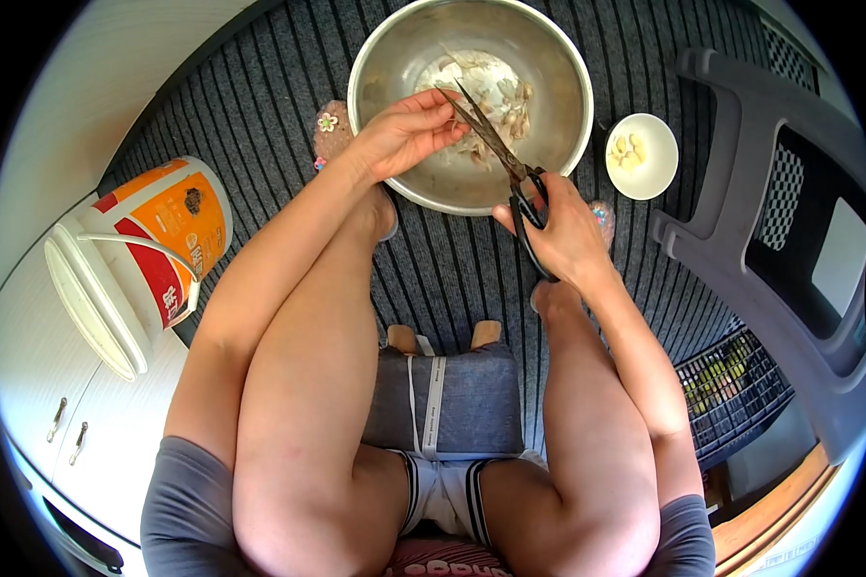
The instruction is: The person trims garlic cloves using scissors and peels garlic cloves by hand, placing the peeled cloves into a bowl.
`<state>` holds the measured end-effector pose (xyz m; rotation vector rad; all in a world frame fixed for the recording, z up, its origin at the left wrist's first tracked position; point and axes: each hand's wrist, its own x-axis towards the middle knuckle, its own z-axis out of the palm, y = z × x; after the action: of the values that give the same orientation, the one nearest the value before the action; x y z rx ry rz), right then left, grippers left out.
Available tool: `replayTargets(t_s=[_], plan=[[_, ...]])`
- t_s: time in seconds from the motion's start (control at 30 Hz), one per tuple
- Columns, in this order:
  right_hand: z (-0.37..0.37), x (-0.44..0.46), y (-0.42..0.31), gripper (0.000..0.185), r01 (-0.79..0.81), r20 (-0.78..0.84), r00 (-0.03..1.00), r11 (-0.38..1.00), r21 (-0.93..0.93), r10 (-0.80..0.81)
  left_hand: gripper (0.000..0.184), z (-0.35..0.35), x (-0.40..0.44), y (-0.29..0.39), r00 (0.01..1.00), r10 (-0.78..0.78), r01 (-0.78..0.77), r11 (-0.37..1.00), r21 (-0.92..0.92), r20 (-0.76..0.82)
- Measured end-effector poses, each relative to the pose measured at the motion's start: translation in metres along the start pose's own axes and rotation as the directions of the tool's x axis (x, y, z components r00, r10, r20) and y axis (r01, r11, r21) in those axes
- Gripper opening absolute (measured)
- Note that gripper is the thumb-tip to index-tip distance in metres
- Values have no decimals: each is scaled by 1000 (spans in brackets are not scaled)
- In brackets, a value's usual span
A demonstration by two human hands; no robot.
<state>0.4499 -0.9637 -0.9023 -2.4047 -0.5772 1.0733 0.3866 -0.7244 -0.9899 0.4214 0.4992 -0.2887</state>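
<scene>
Floor mat: dark gray, ribbed (433,264); lies beneath and around the metal bowl (380,125), the landmark for all places below.
Stool: gray plastic (712,221), well apart from the metal bowl, on its right.
Bucket: white, lidded, with an orange and red label (168,240); left of the metal bowl and nearer the person.
Metal bowl: wide and round, in front of the person; holds pale, shrimp-like pieces.
Basket: black, open mesh (736,394); right of the metal bowl, nearer the person; contents too obscured to name.
Right hand: at the near right rim of the metal bowl (570,236); fingers closed on the handles of the scissors.
Left hand: over the left part of the metal bowl (409,135); fingers bent close to the blade tips; whether they grip a piece, cannot tell.
Scissors: black handles, worn blades (510,159); blades over the metal bowl, parted in a narrow V.
Small bowl: white (656,173), just right of the metal bowl; holds several pale yellow pieces (628,151).
Shrimp-like pieces: at the bottom of the metal bowl (515,106), loosely heaped.
</scene>
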Motion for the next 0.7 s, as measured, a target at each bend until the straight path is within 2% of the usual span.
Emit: replayTargets(t_s=[0.1,0.27,0.37,0.47,0.7], plan=[[-10,1,-6,71,-53,88,995,998,-28,55,22,-3,1,0,998,9,-9,1000,-15,62],[-14,1,-6,71,-78,146,987,997,27,74,21,-6,2,-1,999,-29,29,1000,-11,21],[-9,1,0,71,-83,162,984,995,55,73,17,-5,4,-4,999,-42,41,999,-24,-22],[-5,-2,1,55,-48,121,992,998,49,42,12,-9,4,-6,999,-46,45,999,-23,-28],[0,-4,1,56,-79,148,987,995,68,69,7,-13,9,-15,998,-54,53,998,-28,-40]])
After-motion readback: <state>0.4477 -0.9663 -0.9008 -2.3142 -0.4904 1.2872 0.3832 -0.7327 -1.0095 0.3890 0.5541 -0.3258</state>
